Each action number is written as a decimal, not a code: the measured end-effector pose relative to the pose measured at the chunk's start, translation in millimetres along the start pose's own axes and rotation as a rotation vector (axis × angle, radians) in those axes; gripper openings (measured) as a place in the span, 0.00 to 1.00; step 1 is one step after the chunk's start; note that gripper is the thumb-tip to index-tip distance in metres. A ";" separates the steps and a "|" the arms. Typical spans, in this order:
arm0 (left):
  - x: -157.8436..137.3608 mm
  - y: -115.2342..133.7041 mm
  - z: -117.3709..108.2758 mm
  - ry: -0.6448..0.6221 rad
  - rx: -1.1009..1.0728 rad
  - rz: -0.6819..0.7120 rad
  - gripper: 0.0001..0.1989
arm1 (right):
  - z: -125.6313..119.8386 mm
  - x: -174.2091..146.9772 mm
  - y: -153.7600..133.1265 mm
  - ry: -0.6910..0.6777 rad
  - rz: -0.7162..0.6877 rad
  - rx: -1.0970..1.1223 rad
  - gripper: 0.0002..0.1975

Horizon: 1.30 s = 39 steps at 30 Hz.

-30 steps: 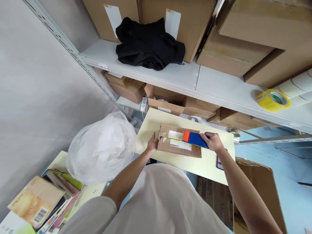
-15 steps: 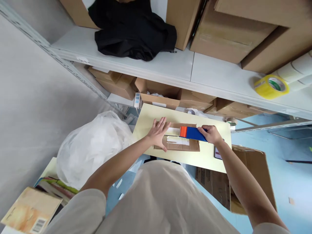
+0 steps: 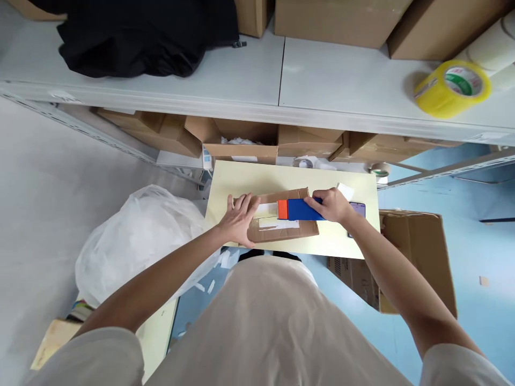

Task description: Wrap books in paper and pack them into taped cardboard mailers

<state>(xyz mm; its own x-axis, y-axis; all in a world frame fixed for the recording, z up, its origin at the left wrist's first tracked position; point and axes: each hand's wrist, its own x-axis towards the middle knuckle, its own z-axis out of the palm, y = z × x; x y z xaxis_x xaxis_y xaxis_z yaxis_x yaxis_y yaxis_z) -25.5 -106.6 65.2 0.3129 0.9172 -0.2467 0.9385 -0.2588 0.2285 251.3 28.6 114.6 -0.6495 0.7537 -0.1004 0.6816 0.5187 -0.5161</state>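
Note:
A flattened brown cardboard piece (image 3: 301,194) lies on the pale yellow table (image 3: 257,171), with torn white paper (image 3: 277,223) stuck on its face. My left hand (image 3: 240,221) rests on its left end, fingers spread out. My right hand (image 3: 332,205) is wrapped round the flat blue handle of a tool (image 3: 301,209) that has an orange end (image 3: 282,209). This end lies over the cardboard beside a pale strip (image 3: 266,210) pointing toward my left hand. Whether the tool is a brush or a scraper I cannot tell.
A phone (image 3: 358,210) lies right of my right hand. Behind the table are shelves (image 3: 322,75) with cardboard boxes, a black garment (image 3: 137,37) and yellow tape (image 3: 453,88). A white plastic bag (image 3: 140,241) bulges at left; an open carton (image 3: 418,257) stands at right.
My view has shifted, so the shelf appears closer. The cardboard is tilted slightly differently on the table. Both hands keep their places, left on the cardboard, right round the tool.

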 end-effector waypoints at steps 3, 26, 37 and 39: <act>0.4 0.0 -2.1 0.003 -0.001 -0.011 0.69 | -9.0 2.7 3.0 -0.058 -0.062 0.017 0.27; 13.3 13.5 16.5 -0.112 0.048 -0.082 0.68 | 21.7 -4.9 118.6 -0.070 -0.063 0.205 0.26; 98.6 86.0 5.0 0.009 -0.079 0.040 0.73 | 28.0 -4.0 129.5 -0.114 -0.075 0.279 0.25; 100.6 88.0 1.2 0.012 -0.079 0.027 0.72 | 26.8 -7.1 130.5 -0.120 -0.070 0.287 0.25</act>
<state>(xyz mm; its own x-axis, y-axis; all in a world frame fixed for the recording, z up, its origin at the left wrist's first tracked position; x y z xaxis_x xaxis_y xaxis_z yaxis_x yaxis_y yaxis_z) 88.7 -37.4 59.3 0.3355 0.9140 -0.2282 0.9153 -0.2589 0.3084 335.8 80.0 25.2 -0.7383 0.6582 -0.1474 0.5221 0.4193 -0.7427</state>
